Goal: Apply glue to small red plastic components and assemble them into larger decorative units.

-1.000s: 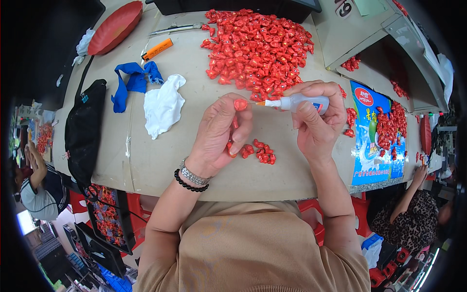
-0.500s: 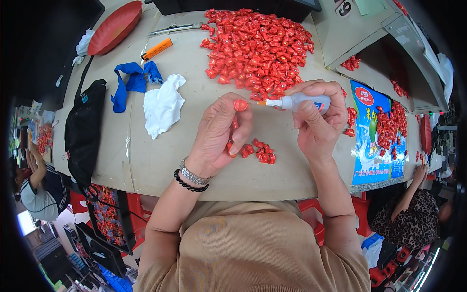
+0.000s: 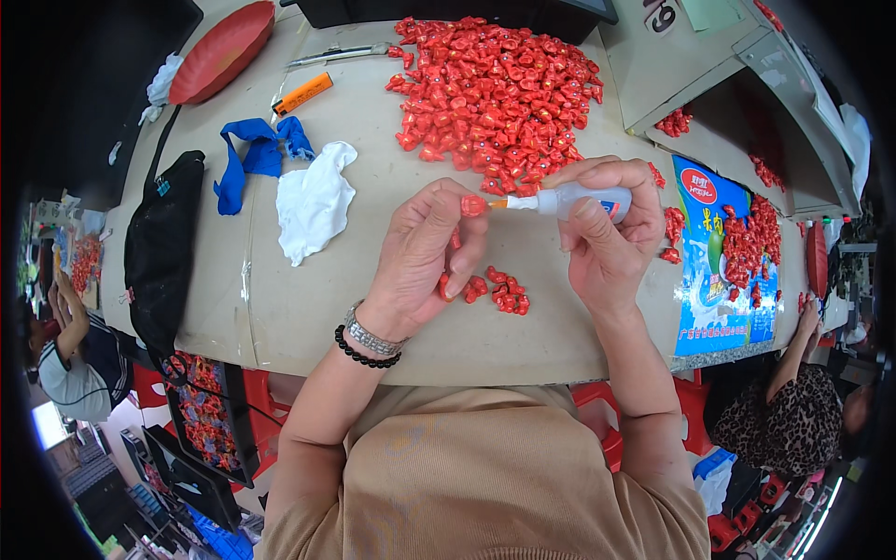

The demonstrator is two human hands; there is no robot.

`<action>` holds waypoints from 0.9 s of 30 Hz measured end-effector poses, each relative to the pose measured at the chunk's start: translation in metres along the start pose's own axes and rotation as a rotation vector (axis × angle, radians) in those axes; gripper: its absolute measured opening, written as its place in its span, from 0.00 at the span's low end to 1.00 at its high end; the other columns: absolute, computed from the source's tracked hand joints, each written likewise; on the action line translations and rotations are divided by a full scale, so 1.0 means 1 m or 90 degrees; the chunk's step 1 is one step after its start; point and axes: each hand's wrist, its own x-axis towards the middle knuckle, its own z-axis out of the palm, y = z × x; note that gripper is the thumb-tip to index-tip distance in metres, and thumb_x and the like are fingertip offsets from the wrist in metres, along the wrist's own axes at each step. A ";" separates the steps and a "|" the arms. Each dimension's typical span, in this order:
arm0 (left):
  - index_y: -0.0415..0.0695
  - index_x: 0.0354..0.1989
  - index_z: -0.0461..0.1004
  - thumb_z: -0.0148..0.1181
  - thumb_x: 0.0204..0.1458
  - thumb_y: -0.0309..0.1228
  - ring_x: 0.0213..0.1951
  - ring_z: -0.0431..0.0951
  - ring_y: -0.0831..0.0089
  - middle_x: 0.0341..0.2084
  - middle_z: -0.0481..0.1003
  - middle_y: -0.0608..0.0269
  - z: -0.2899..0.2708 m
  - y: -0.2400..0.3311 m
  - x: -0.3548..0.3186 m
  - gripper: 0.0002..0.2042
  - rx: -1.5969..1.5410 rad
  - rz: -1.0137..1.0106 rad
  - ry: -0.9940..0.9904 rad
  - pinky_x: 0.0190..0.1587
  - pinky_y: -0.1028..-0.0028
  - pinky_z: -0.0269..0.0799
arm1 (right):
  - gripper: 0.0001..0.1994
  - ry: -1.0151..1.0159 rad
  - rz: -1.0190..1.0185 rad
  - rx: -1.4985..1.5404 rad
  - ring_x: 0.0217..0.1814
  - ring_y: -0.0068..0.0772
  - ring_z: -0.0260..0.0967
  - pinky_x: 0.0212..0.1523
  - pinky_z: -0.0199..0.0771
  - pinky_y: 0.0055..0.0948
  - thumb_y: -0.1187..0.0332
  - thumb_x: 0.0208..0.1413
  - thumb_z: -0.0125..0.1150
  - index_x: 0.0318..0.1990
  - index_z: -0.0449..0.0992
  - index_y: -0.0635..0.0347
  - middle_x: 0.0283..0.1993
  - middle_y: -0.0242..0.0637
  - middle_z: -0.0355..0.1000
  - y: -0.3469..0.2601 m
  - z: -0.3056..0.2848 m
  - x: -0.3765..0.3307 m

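Note:
Between thumb and forefinger, my left hand [image 3: 422,245] pinches a small red plastic piece [image 3: 473,205]. More red pieces show against its curled lower fingers. My right hand [image 3: 618,233] grips a small clear glue bottle [image 3: 581,201] with a white neck and a thin orange-based tip. The bottle lies sideways, its tip pointing left at the pinched piece; whether they touch, I cannot tell. Just right of my left hand, a few red pieces [image 3: 510,293] rest on the table. Beyond both hands spreads a large heap of red pieces [image 3: 499,98].
On the left lie a white cloth [image 3: 315,201], a blue cloth strip [image 3: 250,161], an orange lighter [image 3: 303,94], a black pouch [image 3: 164,247] and a red tray [image 3: 222,54]. A blue printed sheet [image 3: 705,299] with red pieces lies right, beneath a grey shelf. Other people sit at both sides.
The pinched red piece has turned and shifted slightly right in my left fingers. The glue bottle's tip now sits closer against it, and less of the thin needle shows.

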 end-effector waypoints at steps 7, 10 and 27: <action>0.45 0.30 0.66 0.47 0.59 0.49 0.10 0.56 0.83 0.13 0.63 0.65 -0.001 -0.002 0.000 0.18 0.015 0.007 -0.001 0.08 0.85 0.51 | 0.08 0.006 0.019 0.000 0.36 0.26 0.73 0.28 0.69 0.17 0.80 0.51 0.57 0.39 0.68 0.62 0.38 0.45 0.75 -0.001 0.002 -0.001; 0.44 0.30 0.66 0.48 0.58 0.49 0.10 0.56 0.83 0.13 0.63 0.65 0.000 -0.001 -0.001 0.18 0.011 0.008 -0.004 0.08 0.85 0.51 | 0.08 0.005 0.012 -0.008 0.37 0.27 0.73 0.30 0.70 0.18 0.80 0.51 0.57 0.39 0.68 0.62 0.38 0.45 0.75 0.001 0.002 -0.001; 0.45 0.30 0.66 0.48 0.58 0.49 0.10 0.56 0.83 0.14 0.64 0.66 -0.002 -0.002 0.000 0.18 -0.001 0.009 -0.031 0.08 0.85 0.52 | 0.08 0.006 0.019 -0.006 0.38 0.26 0.73 0.33 0.72 0.19 0.79 0.52 0.57 0.39 0.68 0.63 0.38 0.44 0.75 0.000 0.002 -0.001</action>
